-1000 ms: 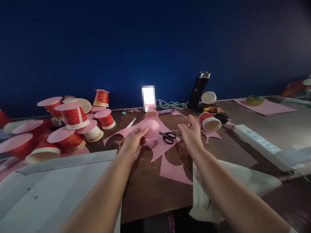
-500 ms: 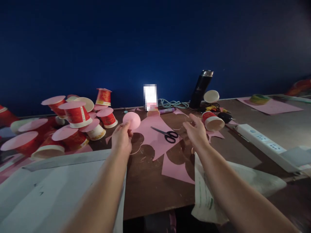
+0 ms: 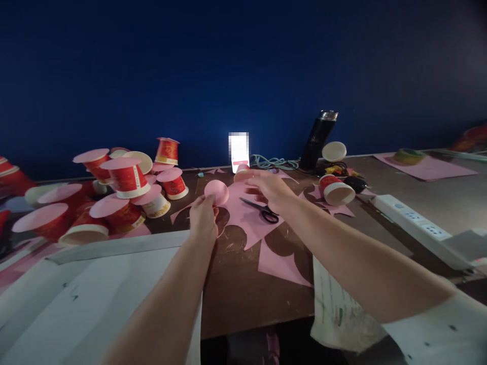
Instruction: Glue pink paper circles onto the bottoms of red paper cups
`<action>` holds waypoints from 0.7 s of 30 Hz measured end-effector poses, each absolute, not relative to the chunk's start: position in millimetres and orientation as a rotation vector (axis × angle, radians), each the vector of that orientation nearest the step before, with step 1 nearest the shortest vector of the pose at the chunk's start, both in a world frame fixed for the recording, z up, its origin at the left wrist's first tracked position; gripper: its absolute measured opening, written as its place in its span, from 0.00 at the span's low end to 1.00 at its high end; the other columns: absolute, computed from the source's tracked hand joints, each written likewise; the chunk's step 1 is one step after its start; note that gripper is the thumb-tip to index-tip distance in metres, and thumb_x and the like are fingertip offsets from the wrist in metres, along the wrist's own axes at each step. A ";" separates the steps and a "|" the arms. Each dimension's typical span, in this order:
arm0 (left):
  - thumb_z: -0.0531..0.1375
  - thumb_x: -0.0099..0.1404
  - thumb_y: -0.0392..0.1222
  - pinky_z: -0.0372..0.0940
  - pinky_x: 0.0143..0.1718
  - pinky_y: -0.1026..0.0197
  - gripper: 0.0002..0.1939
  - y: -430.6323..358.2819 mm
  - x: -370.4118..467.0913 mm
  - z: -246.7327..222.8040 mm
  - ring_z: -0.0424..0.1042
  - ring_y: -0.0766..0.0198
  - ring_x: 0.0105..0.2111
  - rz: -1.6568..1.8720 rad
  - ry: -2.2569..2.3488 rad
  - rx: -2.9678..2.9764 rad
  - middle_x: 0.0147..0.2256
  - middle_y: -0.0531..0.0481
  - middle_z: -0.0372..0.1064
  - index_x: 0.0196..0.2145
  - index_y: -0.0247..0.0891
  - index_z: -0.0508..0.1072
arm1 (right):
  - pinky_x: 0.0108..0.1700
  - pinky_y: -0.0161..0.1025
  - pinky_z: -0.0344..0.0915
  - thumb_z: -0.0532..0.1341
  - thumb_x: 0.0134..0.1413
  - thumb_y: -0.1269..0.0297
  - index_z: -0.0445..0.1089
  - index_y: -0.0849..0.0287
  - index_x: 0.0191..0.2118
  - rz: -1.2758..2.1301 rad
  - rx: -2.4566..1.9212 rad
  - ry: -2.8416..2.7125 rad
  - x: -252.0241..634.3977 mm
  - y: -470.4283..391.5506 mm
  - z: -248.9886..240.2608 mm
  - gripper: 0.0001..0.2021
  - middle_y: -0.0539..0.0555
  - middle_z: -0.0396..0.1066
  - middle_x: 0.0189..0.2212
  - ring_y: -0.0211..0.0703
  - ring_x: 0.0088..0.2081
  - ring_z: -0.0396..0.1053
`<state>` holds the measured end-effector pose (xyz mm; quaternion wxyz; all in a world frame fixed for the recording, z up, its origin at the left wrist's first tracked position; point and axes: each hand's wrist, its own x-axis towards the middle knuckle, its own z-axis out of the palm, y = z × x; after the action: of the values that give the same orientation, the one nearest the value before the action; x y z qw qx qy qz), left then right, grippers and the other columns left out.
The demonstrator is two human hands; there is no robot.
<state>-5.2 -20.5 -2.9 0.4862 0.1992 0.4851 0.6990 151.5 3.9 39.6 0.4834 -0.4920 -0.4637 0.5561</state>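
Note:
A pink paper disc [image 3: 216, 192] is pinched between the thumb and fingers of my left hand [image 3: 203, 217], above the table. My right hand [image 3: 272, 188] reaches in over a sheet of cut pink paper [image 3: 249, 223], its fingers apart. Its fingertips are at a small round beige object [image 3: 239, 175] in front of a lit phone [image 3: 239, 149]; I cannot tell whether they touch. Black-handled scissors [image 3: 269, 217] lie on the pink sheet, partly below my right hand. Another pink offcut [image 3: 283, 266] with curved cut edges is nearer the front.
Several red paper cups [image 3: 127, 180] topped with pink discs crowd the left. At right are a tipped cup [image 3: 337, 190], a dark bottle [image 3: 319, 142] leaning on the wall and a power strip [image 3: 414, 218]. White board [image 3: 114, 299] covers the front left.
My right hand has moved left and inward, from beside the tipped cup to the beige object by the phone. My left hand keeps the disc. The view has shifted slightly.

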 end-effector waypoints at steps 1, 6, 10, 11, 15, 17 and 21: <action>0.64 0.41 0.37 0.55 0.23 0.70 0.11 -20.0 -5.4 -2.8 0.59 0.75 0.20 1.693 1.192 0.471 0.20 0.60 0.61 0.23 0.38 0.64 | 0.21 0.29 0.55 0.63 0.45 0.71 0.70 0.56 0.34 1.451 -1.147 -1.024 143.8 10.6 43.5 0.07 0.53 0.72 0.33 0.37 0.29 0.71; 0.62 0.43 0.35 0.53 0.21 0.70 0.09 -19.5 -4.0 -0.8 0.57 0.75 0.18 1.708 1.226 0.450 0.19 0.59 0.61 0.24 0.37 0.66 | 0.21 0.27 0.61 0.60 0.52 0.72 0.63 0.58 0.31 1.598 -1.022 -0.578 115.4 45.9 40.7 0.04 0.49 0.64 0.21 0.35 0.26 0.69; 0.62 0.44 0.35 0.52 0.20 0.70 0.08 -18.7 -2.9 -2.7 0.55 0.75 0.17 1.698 1.238 0.448 0.18 0.60 0.59 0.24 0.37 0.65 | 0.22 0.26 0.61 0.57 0.54 0.74 0.60 0.57 0.30 1.595 -0.950 -0.530 108.5 59.8 34.3 0.06 0.46 0.58 0.17 0.33 0.24 0.67; 0.62 0.44 0.35 0.52 0.21 0.70 0.09 -18.1 -3.2 -3.6 0.55 0.76 0.17 1.698 1.236 0.450 0.18 0.60 0.59 0.23 0.37 0.65 | 0.21 0.25 0.59 0.57 0.54 0.75 0.61 0.57 0.29 1.594 -0.936 -0.526 108.5 60.6 34.8 0.06 0.45 0.58 0.17 0.33 0.24 0.67; 0.63 0.44 0.36 0.52 0.23 0.69 0.09 -15.0 -7.1 -7.4 0.57 0.76 0.19 1.713 1.224 0.462 0.20 0.59 0.59 0.23 0.36 0.64 | 0.18 0.24 0.53 0.58 0.53 0.74 0.63 0.58 0.29 1.581 -0.857 -0.538 113.1 54.3 47.0 0.06 0.46 0.61 0.18 0.31 0.24 0.66; 0.63 0.45 0.36 0.52 0.24 0.69 0.09 -13.6 -10.0 -8.6 0.57 0.76 0.20 1.724 1.228 0.447 0.20 0.60 0.59 0.24 0.36 0.65 | 0.18 0.25 0.53 0.59 0.52 0.73 0.65 0.59 0.29 1.589 -0.784 -0.554 118.2 45.2 56.5 0.04 0.47 0.64 0.20 0.29 0.23 0.65; 0.62 0.47 0.36 0.54 0.25 0.69 0.08 -12.4 -14.8 -8.9 0.57 0.75 0.21 1.750 1.253 0.398 0.22 0.59 0.61 0.26 0.37 0.66 | 0.20 0.26 0.55 0.60 0.52 0.69 0.63 0.58 0.27 1.680 -0.690 -0.518 131.3 13.9 65.3 0.05 0.46 0.63 0.20 0.29 0.22 0.63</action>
<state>-14.8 -12.4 -8.9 0.4585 0.1616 0.5087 0.7105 131.3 13.9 65.3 0.5863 -0.2961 -0.2224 0.7205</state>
